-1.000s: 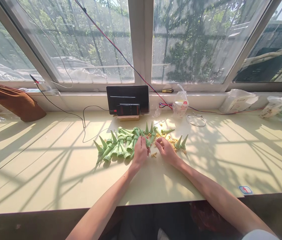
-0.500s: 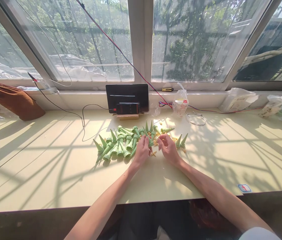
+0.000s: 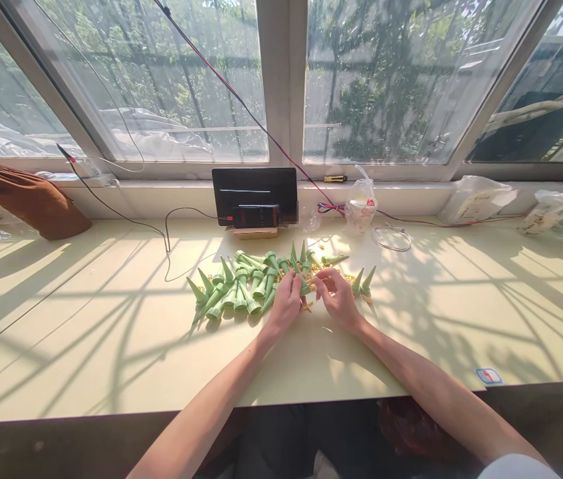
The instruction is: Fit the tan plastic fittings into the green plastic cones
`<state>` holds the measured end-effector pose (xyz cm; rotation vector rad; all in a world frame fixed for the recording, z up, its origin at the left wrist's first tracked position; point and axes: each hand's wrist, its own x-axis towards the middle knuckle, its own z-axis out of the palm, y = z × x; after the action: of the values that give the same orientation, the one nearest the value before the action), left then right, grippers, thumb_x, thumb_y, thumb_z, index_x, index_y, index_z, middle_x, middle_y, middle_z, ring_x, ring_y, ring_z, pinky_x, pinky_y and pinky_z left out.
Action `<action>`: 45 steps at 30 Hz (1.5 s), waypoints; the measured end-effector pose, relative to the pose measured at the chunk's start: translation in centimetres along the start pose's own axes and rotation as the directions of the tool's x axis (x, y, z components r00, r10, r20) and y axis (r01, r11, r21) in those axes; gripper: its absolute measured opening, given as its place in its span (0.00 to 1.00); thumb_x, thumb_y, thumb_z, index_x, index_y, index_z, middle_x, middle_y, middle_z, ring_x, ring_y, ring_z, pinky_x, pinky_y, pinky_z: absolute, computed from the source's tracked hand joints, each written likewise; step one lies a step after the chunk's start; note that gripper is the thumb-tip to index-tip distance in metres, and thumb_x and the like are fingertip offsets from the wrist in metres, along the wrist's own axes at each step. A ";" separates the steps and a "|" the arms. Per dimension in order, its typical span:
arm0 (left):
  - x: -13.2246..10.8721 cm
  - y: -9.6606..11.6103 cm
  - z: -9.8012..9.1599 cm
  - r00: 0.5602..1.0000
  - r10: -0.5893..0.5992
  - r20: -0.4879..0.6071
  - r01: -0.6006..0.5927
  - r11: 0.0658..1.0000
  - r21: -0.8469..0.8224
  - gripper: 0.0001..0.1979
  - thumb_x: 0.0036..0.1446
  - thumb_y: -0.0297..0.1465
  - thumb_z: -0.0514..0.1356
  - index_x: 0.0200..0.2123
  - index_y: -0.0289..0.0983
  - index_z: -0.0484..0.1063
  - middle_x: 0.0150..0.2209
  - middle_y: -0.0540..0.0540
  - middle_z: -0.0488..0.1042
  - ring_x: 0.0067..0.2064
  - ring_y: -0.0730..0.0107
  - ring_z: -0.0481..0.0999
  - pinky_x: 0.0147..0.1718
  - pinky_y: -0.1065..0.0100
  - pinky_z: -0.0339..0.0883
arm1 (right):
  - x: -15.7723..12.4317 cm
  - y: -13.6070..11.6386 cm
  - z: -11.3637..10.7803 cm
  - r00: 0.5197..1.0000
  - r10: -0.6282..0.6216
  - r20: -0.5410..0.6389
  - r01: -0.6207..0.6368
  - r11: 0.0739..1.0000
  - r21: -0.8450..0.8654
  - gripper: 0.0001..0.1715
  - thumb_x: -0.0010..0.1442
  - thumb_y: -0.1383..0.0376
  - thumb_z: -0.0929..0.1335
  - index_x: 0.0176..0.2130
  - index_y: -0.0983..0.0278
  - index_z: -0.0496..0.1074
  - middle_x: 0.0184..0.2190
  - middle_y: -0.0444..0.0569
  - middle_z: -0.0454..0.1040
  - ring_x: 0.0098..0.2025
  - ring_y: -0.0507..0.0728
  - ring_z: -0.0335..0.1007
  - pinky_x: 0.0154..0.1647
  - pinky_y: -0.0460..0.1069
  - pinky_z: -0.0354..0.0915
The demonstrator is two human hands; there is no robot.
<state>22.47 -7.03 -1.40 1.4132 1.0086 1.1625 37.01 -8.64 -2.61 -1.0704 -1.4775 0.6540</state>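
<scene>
My left hand (image 3: 287,303) is closed around a green plastic cone spike (image 3: 304,287), like a plant watering spike, with its wide end toward the right. My right hand (image 3: 337,301) pinches a small yellow plastic piece (image 3: 312,287) at that wide end; the fingers partly hide it. Many more green cone spikes (image 3: 240,301) lie heaped to the left of and behind my hands, some standing point up. Small yellow pieces (image 3: 309,306) are scattered beneath and behind the hands. To the right of my right hand stand two green cones (image 3: 367,282).
A black tablet (image 3: 256,183) with a phone (image 3: 256,216) before it leans at the back on a small support. Beside it are a bagged cup (image 3: 361,203), a coiled white cable (image 3: 391,238) and red-blue wires. A brown drawstring bag (image 3: 36,203) lies at the left.
My right hand's fingertips have come up to the wide end of the green cone spike, where a yellow piece now shows. The left hand has turned slightly; the heap is unchanged.
</scene>
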 end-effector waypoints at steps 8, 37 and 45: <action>0.0 -0.3 -0.1 1.000 -0.019 0.016 0.019 0.999 0.028 0.18 0.65 0.48 0.52 0.34 0.39 0.63 0.27 0.53 0.64 0.17 0.78 0.65 0.16 0.71 0.59 | 0.0 0.1 0.1 1.000 -0.007 0.003 0.007 1.000 0.000 0.11 0.66 0.55 0.65 0.39 0.61 0.66 0.29 0.45 0.72 0.26 0.53 0.71 0.28 0.49 0.68; 0.0 -0.5 -0.4 0.999 0.030 0.013 -0.030 0.996 0.078 0.18 0.64 0.48 0.52 0.38 0.38 0.63 0.41 0.44 0.75 0.18 0.79 0.67 0.16 0.71 0.61 | 0.2 0.6 0.0 0.997 0.053 0.063 -0.059 0.994 0.095 0.12 0.67 0.55 0.65 0.36 0.60 0.64 0.25 0.40 0.66 0.21 0.51 0.64 0.23 0.47 0.61; 0.2 -1.2 -0.7 0.999 0.044 0.013 -0.045 0.994 0.100 0.19 0.63 0.49 0.53 0.40 0.38 0.66 0.36 0.46 0.75 0.18 0.79 0.67 0.18 0.72 0.63 | 0.2 0.7 0.0 0.991 0.099 0.089 -0.106 0.991 0.084 0.16 0.67 0.53 0.64 0.33 0.59 0.62 0.19 0.38 0.62 0.19 0.51 0.61 0.21 0.47 0.57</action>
<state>21.82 -6.58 -2.52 1.5270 1.0452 1.1490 37.22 -8.16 -3.15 -1.0662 -1.4591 0.8394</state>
